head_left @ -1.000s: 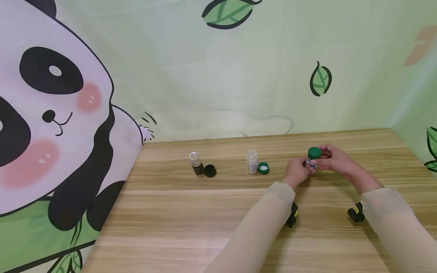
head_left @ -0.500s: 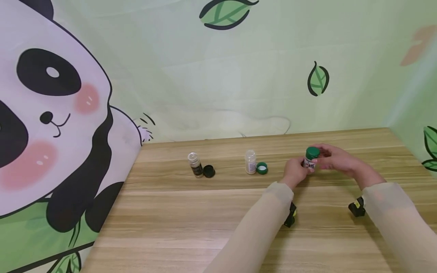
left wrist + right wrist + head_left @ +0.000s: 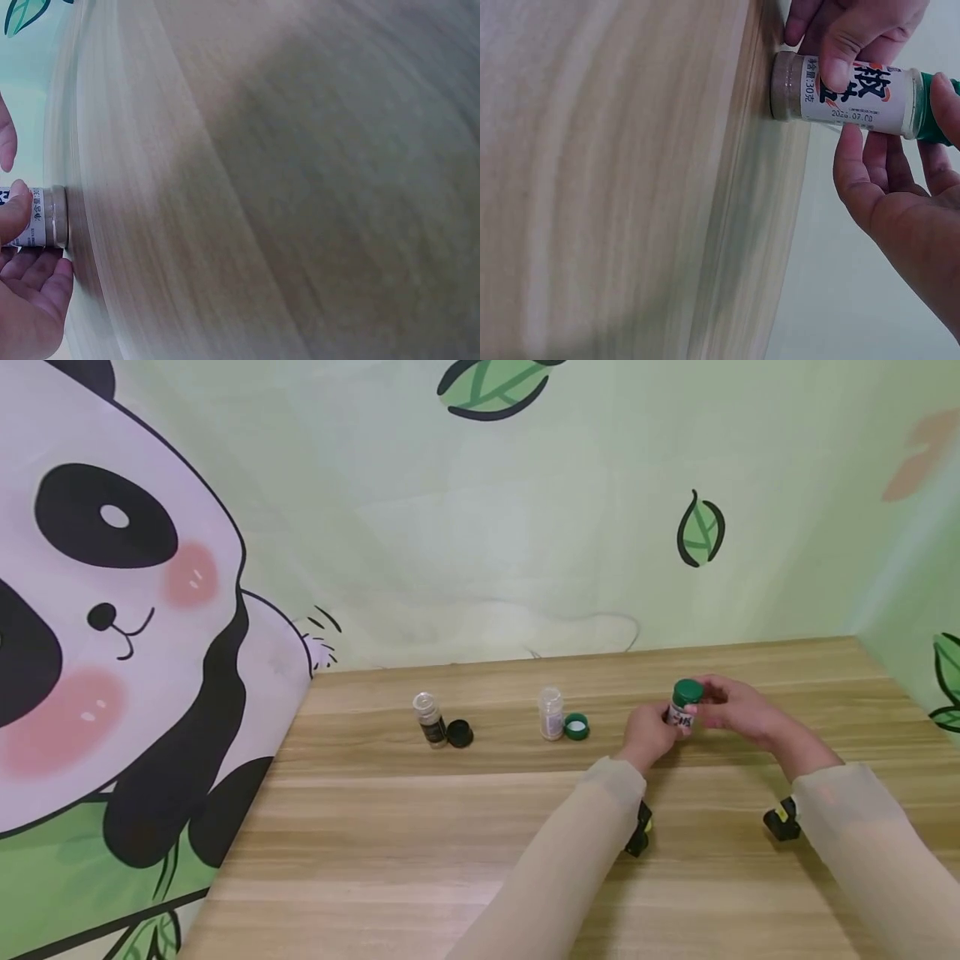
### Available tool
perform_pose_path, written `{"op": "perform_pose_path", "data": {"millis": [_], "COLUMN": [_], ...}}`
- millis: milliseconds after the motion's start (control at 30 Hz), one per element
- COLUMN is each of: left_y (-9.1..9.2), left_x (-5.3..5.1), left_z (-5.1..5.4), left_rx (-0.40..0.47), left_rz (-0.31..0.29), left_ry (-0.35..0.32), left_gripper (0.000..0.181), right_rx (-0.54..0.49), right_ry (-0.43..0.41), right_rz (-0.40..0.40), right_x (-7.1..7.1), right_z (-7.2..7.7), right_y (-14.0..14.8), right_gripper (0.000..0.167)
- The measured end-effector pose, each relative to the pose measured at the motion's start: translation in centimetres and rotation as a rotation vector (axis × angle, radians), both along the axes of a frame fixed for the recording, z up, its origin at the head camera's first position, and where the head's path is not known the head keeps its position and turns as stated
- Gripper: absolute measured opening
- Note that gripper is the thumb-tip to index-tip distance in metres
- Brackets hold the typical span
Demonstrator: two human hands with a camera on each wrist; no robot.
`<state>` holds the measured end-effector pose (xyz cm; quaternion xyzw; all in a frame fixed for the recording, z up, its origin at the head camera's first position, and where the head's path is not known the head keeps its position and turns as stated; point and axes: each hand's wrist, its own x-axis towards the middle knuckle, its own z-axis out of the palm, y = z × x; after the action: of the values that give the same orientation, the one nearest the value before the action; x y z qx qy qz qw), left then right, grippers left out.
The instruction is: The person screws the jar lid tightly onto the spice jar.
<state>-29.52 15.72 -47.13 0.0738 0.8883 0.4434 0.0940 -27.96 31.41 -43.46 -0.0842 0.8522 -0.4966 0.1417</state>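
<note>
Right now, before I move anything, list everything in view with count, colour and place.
Green-capped seasoning shaker: one, green and white, upright between both hands
Uncapped dark-labelled bottle: one, clear, left on the table
Black cap: one, black, beside that bottle
Uncapped pale-labelled bottle: one, clear, mid-table
Loose green cap: one, green with white inside, right of that bottle
Wood-grain table: one, brown, underneath
Panda-and-leaf backdrop: one, mostly pale green, behind
Black wrist devices: two, black and yellow, by the cuffs
Sleeves: two, cream, both forearms
Left hand grip: one, bare, on the shaker's label
Right hand grip: one, bare, at the shaker's cap
</note>
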Motion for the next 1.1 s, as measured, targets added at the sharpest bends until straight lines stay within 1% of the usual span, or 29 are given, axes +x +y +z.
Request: {"op": "perform_pose_path", "data": {"millis": [167, 333, 500, 833, 1100], "left_y": [0.1, 0.1, 0.0, -0.1, -0.2], "left_x": [-0.2, -0.2, 0.0, 0.1, 0.2], "left_z": [0.2, 0.8, 1.2, 1.0, 0.6], "left_rx": [-0.002, -0.011, -0.018, -0.041, 0.001], "left_rz": [-0.001, -0.006, -0.010, -0.017, -0.010], "left_ry": [-0.004, -0.001, 0.001, 0.009, -0.003], "left_gripper": [0.024, 0.025, 0.027, 0.028, 0.026], "right_rx": [0.013, -0.003, -0.011, -0.028, -0.043], "right_ry": [0.025, 0.016, 0.003, -0.022, -0.045], "right_rz": [-0.024, -0.046, -0.056, -0.038, -0.022], "right_x": [-0.1, -0.3, -0.3, -0.1, 0.2], "right_z": [0.0, 0.0, 0.1, 0.1, 0.0], "right_y": [-0.1, 0.0, 0.0, 0.0, 0.0], "right_gripper": [0.057, 0.057, 0.059, 0.064, 0.066]}}
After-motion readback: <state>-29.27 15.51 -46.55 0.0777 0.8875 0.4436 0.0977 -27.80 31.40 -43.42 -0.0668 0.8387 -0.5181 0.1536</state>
